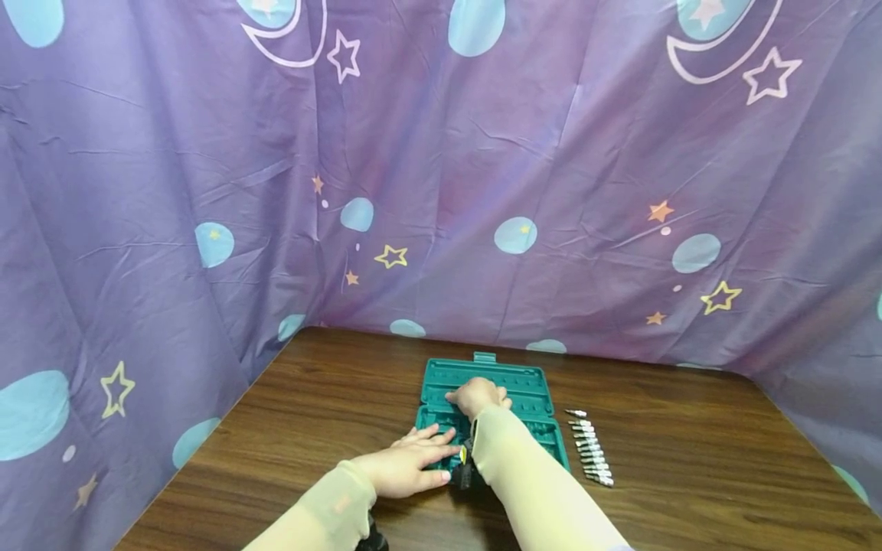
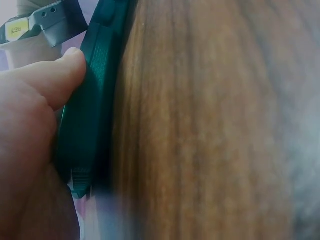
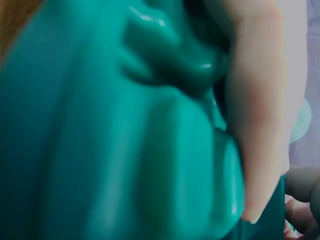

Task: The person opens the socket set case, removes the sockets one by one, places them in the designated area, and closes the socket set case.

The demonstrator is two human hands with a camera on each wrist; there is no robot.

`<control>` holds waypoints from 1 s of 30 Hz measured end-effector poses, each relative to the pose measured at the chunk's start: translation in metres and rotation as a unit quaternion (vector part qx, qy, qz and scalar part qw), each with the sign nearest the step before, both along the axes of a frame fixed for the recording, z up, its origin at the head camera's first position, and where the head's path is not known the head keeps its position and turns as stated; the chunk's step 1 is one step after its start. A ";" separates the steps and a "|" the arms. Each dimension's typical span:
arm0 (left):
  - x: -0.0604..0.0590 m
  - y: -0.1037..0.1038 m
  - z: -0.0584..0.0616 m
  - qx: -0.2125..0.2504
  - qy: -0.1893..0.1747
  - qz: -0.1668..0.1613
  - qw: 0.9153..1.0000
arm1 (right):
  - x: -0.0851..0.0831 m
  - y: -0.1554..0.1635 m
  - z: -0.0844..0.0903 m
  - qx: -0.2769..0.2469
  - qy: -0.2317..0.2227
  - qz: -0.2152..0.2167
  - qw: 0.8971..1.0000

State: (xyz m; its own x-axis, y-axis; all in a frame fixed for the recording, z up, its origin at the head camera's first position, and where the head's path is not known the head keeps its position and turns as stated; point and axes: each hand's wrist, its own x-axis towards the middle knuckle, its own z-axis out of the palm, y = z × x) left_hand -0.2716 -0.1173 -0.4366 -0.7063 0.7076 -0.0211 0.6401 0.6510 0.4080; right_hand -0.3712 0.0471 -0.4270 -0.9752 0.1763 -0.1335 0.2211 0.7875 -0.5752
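A green plastic case [image 1: 549, 436] lies unfolded on the table, its lid laid back and its moulded recesses facing up. My left hand [image 1: 406, 463] rests on its near left part with the fingers spread and fairly straight. In the left wrist view, the thumb [image 2: 70, 75] lies against the case's front side [image 2: 85, 130]. My right hand [image 1: 477, 396] reaches over the middle of the case, near the hinge line. A finger [image 3: 257, 115] of it points down beside the moulded shapes [image 3: 185, 165] in the right wrist view. I cannot tell whether its fingertips pinch anything.
Right of the case, several small silver pieces like bits or sockets [image 1: 591, 451] lie in a row on the brown wooden table [image 1: 689, 459]. A purple patterned curtain [image 1: 427, 191] hangs behind the table and along its sides.
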 end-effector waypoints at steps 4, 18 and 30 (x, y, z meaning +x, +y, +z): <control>0.002 0.001 0.001 0.000 -0.002 0.004 1.000 | -0.001 -0.001 -0.001 -0.007 -0.006 -0.010 1.000; 0.000 0.000 0.000 0.002 0.001 -0.001 1.000 | 0.003 -0.002 0.003 -0.094 0.000 -0.021 0.995; -0.002 -0.001 -0.003 0.003 0.004 -0.009 1.000 | 0.006 0.003 0.002 -0.129 0.026 0.002 0.991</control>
